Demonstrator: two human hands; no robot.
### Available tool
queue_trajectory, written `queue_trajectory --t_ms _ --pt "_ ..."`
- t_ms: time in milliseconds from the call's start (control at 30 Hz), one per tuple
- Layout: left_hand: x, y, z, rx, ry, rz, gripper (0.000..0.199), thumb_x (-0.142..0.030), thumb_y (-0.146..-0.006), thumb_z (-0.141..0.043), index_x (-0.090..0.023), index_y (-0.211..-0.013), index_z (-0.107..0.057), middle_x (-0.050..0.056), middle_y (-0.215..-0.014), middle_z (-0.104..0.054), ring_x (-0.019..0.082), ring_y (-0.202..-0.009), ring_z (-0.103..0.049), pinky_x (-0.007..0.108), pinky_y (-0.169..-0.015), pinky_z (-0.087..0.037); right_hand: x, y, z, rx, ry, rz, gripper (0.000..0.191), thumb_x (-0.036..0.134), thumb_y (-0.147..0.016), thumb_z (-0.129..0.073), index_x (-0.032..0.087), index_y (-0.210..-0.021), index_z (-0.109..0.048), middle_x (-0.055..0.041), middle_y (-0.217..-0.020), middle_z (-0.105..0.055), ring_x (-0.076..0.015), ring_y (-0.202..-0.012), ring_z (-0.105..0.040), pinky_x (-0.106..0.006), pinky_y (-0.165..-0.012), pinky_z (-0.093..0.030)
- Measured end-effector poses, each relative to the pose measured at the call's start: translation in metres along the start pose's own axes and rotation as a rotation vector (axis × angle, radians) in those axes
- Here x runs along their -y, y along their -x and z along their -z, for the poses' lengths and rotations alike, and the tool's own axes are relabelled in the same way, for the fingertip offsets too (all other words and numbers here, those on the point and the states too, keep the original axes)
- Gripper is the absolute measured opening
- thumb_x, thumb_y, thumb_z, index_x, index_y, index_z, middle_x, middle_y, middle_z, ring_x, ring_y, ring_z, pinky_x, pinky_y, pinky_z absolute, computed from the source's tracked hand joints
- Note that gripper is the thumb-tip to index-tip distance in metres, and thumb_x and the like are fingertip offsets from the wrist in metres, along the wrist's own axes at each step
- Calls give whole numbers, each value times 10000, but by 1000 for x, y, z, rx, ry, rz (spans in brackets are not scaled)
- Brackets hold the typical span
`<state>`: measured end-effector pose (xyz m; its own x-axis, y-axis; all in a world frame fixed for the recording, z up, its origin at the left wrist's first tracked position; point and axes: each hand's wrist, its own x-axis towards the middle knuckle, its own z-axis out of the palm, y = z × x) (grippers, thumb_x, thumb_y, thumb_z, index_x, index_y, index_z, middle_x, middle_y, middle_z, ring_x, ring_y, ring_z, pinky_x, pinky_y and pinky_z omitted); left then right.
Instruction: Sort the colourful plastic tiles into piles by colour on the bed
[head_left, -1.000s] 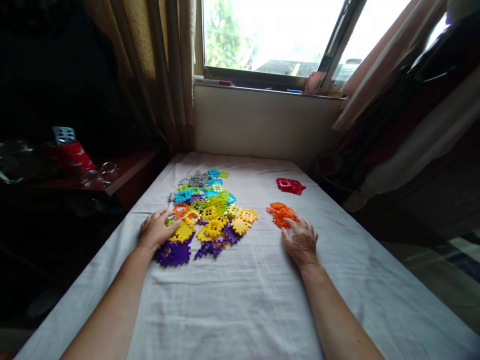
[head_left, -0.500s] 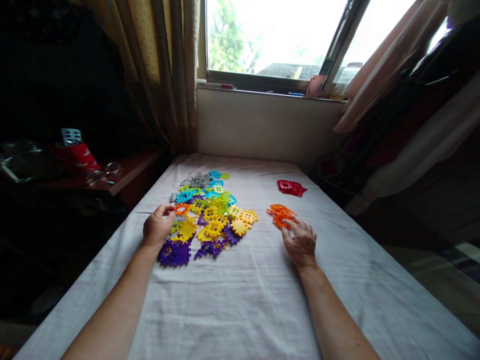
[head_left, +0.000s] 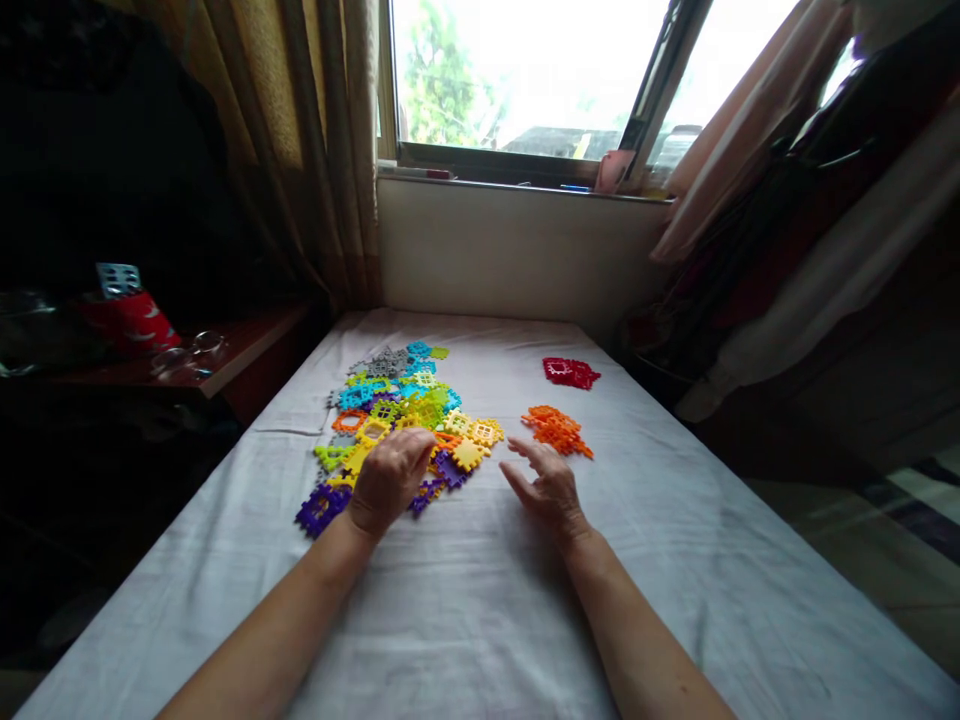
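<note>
The left hand (head_left: 391, 476), thumb and fingers pinched, reaches across a spread of mixed-colour toothed plastic tiles (head_left: 424, 405), with an orange tile (head_left: 450, 440) at its fingertips. The right hand (head_left: 550, 488), fingers parted, is just beside a small orange pile (head_left: 556, 430); a red pile (head_left: 571, 373) lies beyond that. A pale cloth (head_left: 465, 610) covers the surface beneath. Eyeglasses (head_left: 204, 343) and a red container (head_left: 139, 322) stand left, a window (head_left: 517, 75) ahead.

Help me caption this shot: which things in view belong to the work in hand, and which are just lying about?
Work in hand, likely:
orange piece at the left hand
mixed-colour pile
orange pile near the right hand
red pile beyond it

Lying about, apparently:
glasses
red patterned container
pink object by the window
</note>
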<state>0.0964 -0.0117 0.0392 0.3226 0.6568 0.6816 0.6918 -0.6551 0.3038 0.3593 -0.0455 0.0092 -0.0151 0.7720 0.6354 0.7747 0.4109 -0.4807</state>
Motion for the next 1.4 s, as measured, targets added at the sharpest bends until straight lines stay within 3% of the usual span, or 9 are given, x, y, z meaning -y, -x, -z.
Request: queue_trajectory --t_ms 133,300,533,700,767,867,1000,1100,1400 --pt "-25 1 -23 75 43 -137 253 -285 -987 -440 -248 -1000 -690 71 -1003 -752 195 -961 -702 361 -895 -577 19 1 -10 97 -153 22 438 409 -844 -671 250 -1252 -660 -100 -1219 -713 -248 -1076 -678 -410 -911 -582" --pt "-34 1 -28 196 115 -121 258 -322 -989 -434 -300 -974 -691 47 -1015 -747 220 -943 -704 393 -868 -599 30 -1 -12 201 -327 -71 220 371 -880 -635 258 -1039 -737 -62 -1045 -758 -210 -966 -703 -353 -822 -600" --pt "-40 -2 -31 228 144 -111 236 -294 -978 -453 -323 -988 -687 50 -1066 -746 229 -996 -710 403 -895 -594 29 -5 -7 108 -414 -62 147 356 -861 -660 244 -895 -750 -74 -1034 -747 -208 -1016 -692 -371 -931 -568" --pt "8 -20 1 159 -14 20 268 -315 -952 -457 -228 -1058 -687 119 -1112 -731 283 -1078 -676 480 -978 -530 -8 -11 8 -163 -209 -109 192 386 -862 -638 228 -909 -738 -105 -1097 -722 -235 -1066 -669 -433 -1007 -521" --pt "43 -29 24 165 -261 251 280 -330 -925 -478 -201 -1046 -695 129 -1108 -728 295 -1069 -667 459 -977 -514 -37 -14 17 -337 -89 -205 236 426 -843 -632 215 -898 -722 -117 -1108 -710 -251 -1076 -656 -451 -1010 -514" --pt "90 -39 51 330 -531 537 382 -419 -867 -551 -193 -1140 -695 154 -1198 -701 324 -1114 -645 424 -962 -500 -76 -15 25 -452 32 -357 260 424 -818 -603 201 -902 -707 -135 -1139 -695 -268 -1108 -634 -454 -1000 -510" --pt "115 -44 59 565 -577 772 452 -579 -830 -537 -240 -1045 -744 138 -1166 -725 351 -1095 -655 393 -850 -505 -98 -11 19 -380 113 -476 241 395 -792 -584 205 -868 -712 -138 -1162 -685 -264 -1114 -623 -434 -1025 -489" --pt "117 -47 55 630 -524 849 469 -649 -774 -557 -266 -961 -753 108 -1086 -750 351 -1037 -674 374 -771 -493 -98 -8 12 -297 138 -511 273 403 -782 -584 205 -896 -733 -137 -1226 -657 -265 -1151 -608 -422 -1051 -473" --pt "142 -39 57 412 -290 967 307 -483 -632 -686 -227 -800 -691 54 -814 -745 271 -837 -692 316 -650 -464 -97 -5 14 -274 107 -583 358 397 -821 -523 187 -1011 -743 -141 -1251 -642 -265 -1178 -593 -422 -1063 -458"
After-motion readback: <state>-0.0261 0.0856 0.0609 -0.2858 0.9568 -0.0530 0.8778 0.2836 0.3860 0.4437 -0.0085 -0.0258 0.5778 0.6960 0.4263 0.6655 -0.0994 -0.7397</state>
